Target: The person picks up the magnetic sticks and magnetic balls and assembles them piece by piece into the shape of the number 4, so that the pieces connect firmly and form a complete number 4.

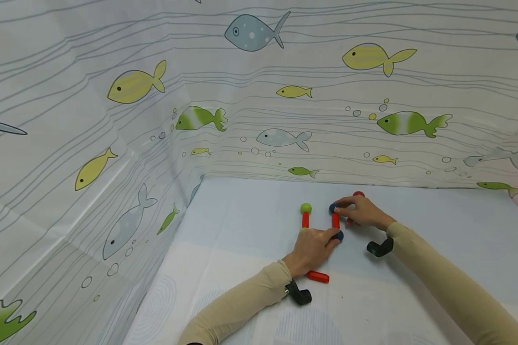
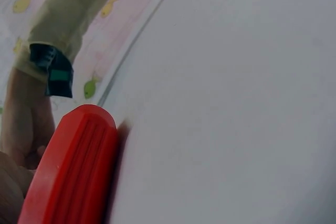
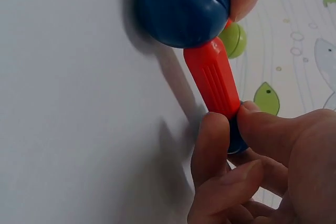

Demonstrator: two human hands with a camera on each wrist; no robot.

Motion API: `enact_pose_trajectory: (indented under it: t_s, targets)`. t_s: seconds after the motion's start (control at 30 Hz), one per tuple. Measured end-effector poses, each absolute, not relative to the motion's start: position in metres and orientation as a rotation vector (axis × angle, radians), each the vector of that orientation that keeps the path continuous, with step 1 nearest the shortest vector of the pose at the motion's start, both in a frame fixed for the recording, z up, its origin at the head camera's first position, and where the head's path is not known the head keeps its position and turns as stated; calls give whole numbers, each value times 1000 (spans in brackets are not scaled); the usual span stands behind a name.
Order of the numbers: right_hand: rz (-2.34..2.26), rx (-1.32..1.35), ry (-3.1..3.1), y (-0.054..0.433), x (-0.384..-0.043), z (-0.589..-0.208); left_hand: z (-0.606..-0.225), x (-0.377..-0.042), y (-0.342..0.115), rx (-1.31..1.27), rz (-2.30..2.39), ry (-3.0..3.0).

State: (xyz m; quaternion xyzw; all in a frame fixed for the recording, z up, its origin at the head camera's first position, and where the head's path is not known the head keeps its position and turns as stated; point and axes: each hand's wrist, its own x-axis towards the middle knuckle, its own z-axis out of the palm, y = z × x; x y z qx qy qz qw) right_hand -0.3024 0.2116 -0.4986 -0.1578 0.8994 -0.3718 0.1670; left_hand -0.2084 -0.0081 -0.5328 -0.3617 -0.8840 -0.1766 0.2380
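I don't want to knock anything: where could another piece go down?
The pale tabletop is bare between the fish-printed sheet at left and a glossy green ball, and from the beige right sleeve to the sheet's right side. Crowded: around the right hand and left hand, with glossy blue balls, ridged red rods and a red ball.

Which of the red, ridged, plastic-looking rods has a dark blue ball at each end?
The rod between the left hand and right hand: blue balls sit at both ends. One rod has a green ball; the rod nearest the person shows none.
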Motion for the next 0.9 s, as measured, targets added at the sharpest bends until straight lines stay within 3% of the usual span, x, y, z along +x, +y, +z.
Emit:
enact_pose_trajectory:
  t_s: [0.57,0.9]
  targets:
    - [-1056,-435,2554,210,-298,-500,-530,-208,-10,-998,-480,-2445]
    - [-1049,-424,2552,213,-299,-502,-523,-217,-44,-953,-656,-2427]
